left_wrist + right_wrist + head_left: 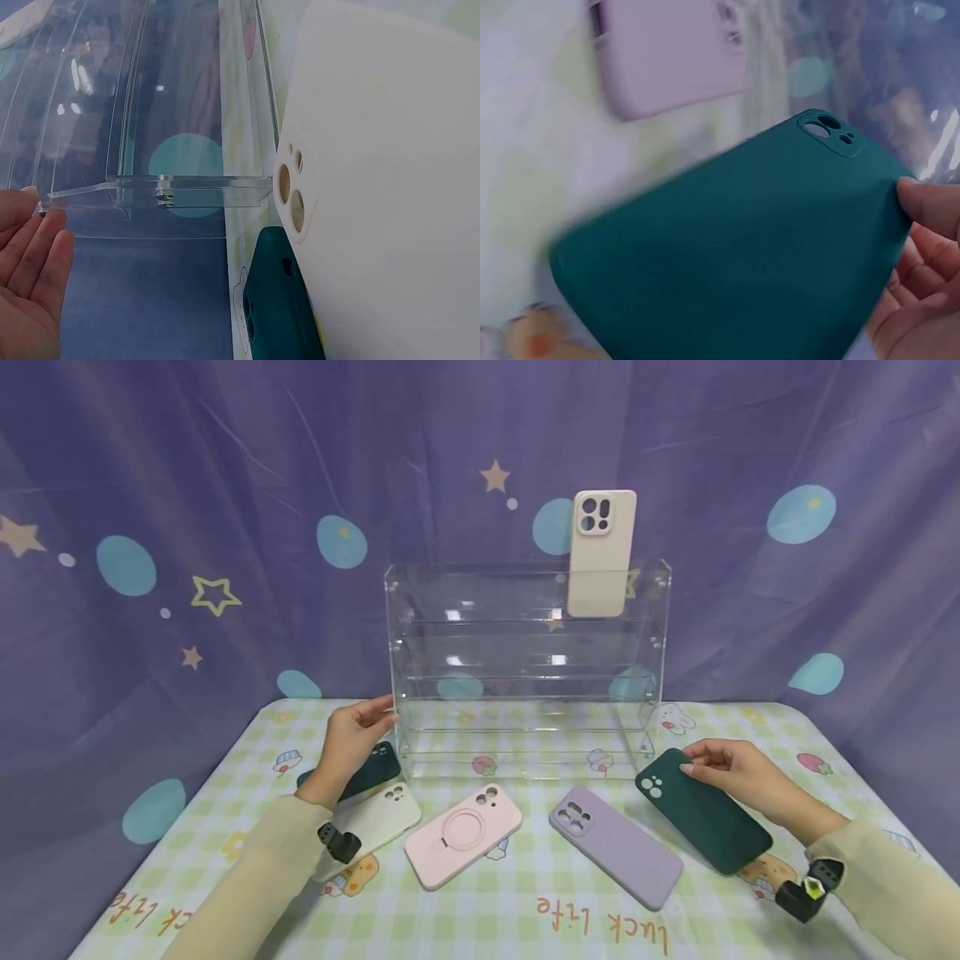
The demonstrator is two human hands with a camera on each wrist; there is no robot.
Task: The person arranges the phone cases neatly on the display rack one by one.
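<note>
My right hand pinches a dark green phone case by its edge, thumb on the back face, camera cutouts toward the far left. In the right wrist view the green case fills the middle, tilted over the blurred tablecloth. At the left side of a clear acrylic tiered rack, my left hand holds the side panel's edge between thumb and fingers. The left wrist view shows that grip, thumb tip and fingers at the panel's edge. A cream phone case stands upright on the rack's top tier, toward the right.
On the checked tablecloth lie a pink phone case with a ring, a lilac case, a white case and another dark green case, partly behind my left wrist. A purple patterned curtain hangs behind the rack.
</note>
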